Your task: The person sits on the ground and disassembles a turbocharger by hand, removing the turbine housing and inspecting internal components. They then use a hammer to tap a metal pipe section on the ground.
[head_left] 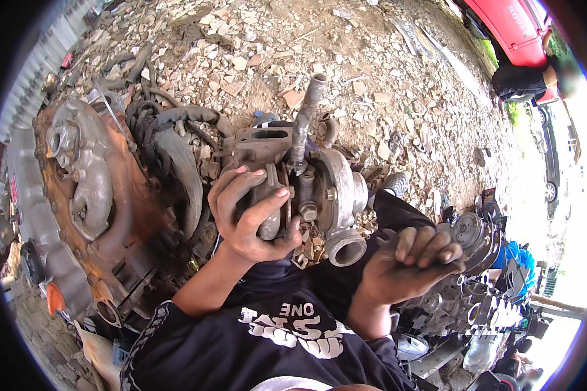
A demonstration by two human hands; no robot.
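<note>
A grey metal turbocharger (319,189) stands in front of me, with a round housing, a flanged outlet and a pipe stub rising from its middle. My left hand (248,218) wraps round its left side, fingers spread over the rounded casing. Apart from it, to the right, my right hand (414,260) is closed, palm side up with the fingers curled. From the right fist pokes the dark forked end of what looks like a wrench (387,237); the rest of it is hidden. A hex bolt (308,210) shows on the turbocharger's centre.
A large engine (88,176) with a rusty manifold lies close on my left, beside black hoses (169,140). More engine parts (469,306) pile up at right, near a blue plastic bag (518,260). Broken stone covers the ground. A person (522,81) stands by a red vehicle (512,29).
</note>
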